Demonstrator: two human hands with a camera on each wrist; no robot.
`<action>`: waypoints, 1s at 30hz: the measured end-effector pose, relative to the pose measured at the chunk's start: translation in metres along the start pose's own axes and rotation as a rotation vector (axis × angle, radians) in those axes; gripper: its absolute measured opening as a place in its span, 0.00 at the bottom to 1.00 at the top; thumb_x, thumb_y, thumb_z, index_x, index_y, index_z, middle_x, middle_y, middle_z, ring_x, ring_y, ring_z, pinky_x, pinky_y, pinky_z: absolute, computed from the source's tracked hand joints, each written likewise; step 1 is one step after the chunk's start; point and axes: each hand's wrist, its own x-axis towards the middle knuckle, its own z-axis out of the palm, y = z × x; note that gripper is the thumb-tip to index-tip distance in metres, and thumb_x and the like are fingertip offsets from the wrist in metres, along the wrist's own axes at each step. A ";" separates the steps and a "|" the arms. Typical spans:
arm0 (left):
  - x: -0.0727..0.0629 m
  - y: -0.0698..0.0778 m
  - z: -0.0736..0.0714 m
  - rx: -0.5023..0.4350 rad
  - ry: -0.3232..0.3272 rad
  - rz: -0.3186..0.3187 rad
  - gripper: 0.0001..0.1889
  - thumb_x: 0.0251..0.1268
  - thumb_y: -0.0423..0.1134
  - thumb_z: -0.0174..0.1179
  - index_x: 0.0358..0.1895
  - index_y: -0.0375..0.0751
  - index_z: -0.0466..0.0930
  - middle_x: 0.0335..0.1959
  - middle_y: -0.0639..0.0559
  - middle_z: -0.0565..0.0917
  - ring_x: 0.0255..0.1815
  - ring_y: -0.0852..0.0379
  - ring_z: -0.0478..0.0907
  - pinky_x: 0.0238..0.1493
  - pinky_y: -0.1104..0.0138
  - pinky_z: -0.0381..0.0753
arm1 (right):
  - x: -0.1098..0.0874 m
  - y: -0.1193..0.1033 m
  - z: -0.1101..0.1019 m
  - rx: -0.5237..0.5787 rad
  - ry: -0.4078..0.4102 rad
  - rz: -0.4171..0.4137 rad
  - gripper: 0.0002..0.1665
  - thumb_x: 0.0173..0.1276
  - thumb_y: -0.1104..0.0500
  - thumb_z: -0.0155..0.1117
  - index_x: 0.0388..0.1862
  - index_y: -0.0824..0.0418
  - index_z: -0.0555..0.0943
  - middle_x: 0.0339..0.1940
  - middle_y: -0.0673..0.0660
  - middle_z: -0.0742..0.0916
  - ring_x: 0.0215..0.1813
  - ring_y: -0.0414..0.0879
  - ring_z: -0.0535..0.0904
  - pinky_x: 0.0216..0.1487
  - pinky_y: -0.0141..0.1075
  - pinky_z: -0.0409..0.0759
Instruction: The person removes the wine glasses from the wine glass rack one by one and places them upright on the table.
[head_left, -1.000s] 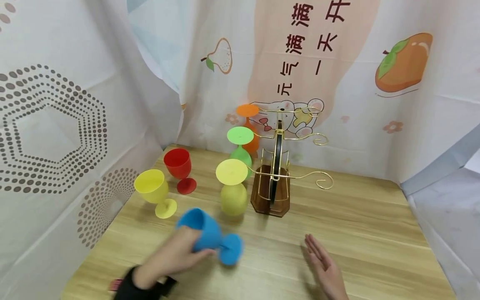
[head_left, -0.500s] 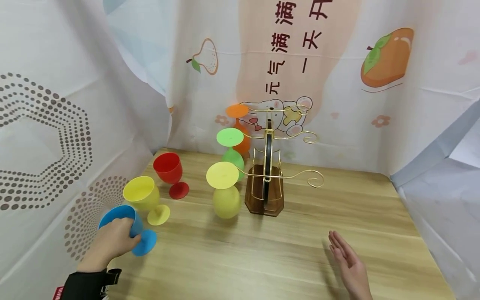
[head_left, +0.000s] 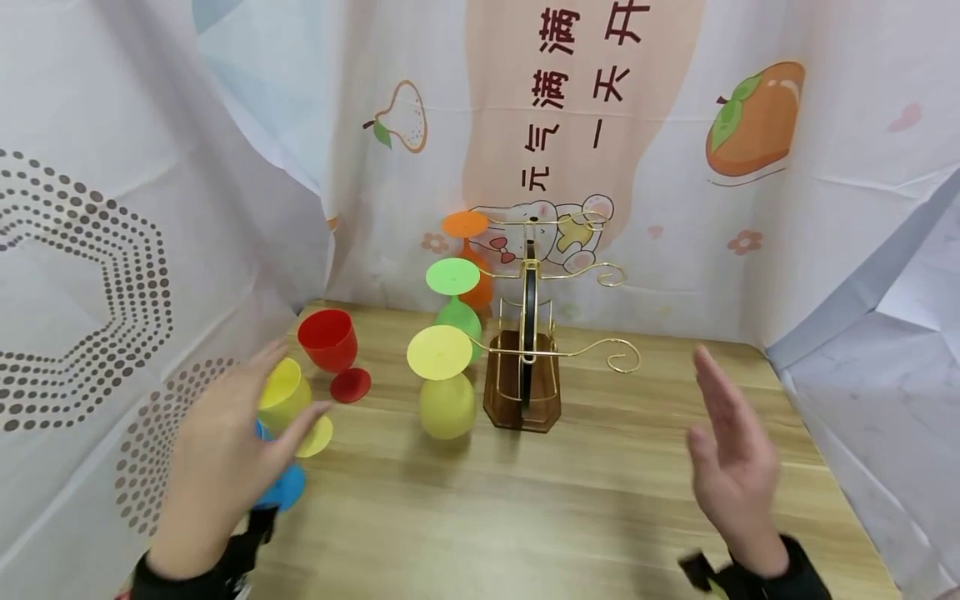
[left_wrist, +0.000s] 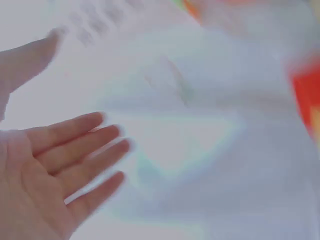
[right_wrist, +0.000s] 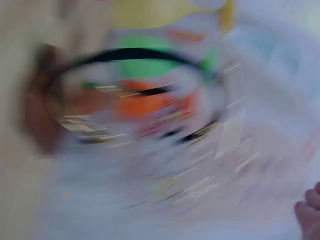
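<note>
My left hand (head_left: 225,450) is raised with fingers spread and holds nothing, in front of the left-hand goblets. It partly hides a blue goblet (head_left: 288,489) and a yellow goblet (head_left: 285,398) standing on the table. Behind them stands a red goblet (head_left: 327,340). Fingers straight, my right hand (head_left: 735,458) hovers over the right side of the table, holding nothing. Between the hands is a gold wire rack (head_left: 585,353) on a brown wooden base (head_left: 540,400). Upside down on its left arms hang a yellow goblet (head_left: 447,407), a green goblet (head_left: 459,317) and an orange goblet (head_left: 476,279).
The wood-grain table (head_left: 480,525) is enclosed by a printed cloth (head_left: 660,250) behind and white sheets at both sides. The rack's right-hand wire arms end in curls that stick out over the table. Both wrist views are blurred.
My left hand carried the blue goblet left to stand by the yellow one, let go of it and rose. My right hand moved right and lifted. The head view shifted slightly.
</note>
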 end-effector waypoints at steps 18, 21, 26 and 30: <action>0.033 0.063 0.108 0.200 -0.162 0.415 0.27 0.58 0.28 0.64 0.63 0.32 0.72 0.63 0.42 0.78 0.65 0.50 0.75 0.66 0.60 0.76 | 0.059 0.038 0.114 -0.764 -0.900 -0.236 0.35 0.61 0.75 0.52 0.70 0.67 0.65 0.70 0.63 0.74 0.73 0.55 0.68 0.76 0.52 0.61; 0.034 0.061 0.107 0.180 -0.147 0.398 0.27 0.57 0.27 0.64 0.63 0.32 0.73 0.61 0.42 0.79 0.64 0.50 0.77 0.65 0.60 0.77 | 0.060 0.037 0.113 -0.781 -0.908 -0.238 0.40 0.55 0.79 0.52 0.70 0.66 0.67 0.70 0.61 0.75 0.73 0.55 0.69 0.76 0.51 0.61; 0.036 0.057 0.104 0.067 -0.161 0.335 0.26 0.57 0.24 0.63 0.62 0.29 0.72 0.60 0.38 0.80 0.62 0.47 0.78 0.63 0.59 0.78 | 0.057 0.036 0.114 -0.788 -0.907 -0.239 0.42 0.51 0.80 0.55 0.69 0.66 0.68 0.69 0.61 0.75 0.72 0.54 0.69 0.76 0.51 0.62; 0.043 0.054 0.106 0.011 -0.189 0.303 0.28 0.56 0.23 0.63 0.63 0.29 0.71 0.61 0.37 0.79 0.63 0.46 0.77 0.65 0.58 0.76 | 0.054 0.035 0.114 -0.798 -0.909 -0.242 0.44 0.49 0.81 0.57 0.69 0.65 0.68 0.69 0.61 0.76 0.72 0.53 0.70 0.76 0.50 0.62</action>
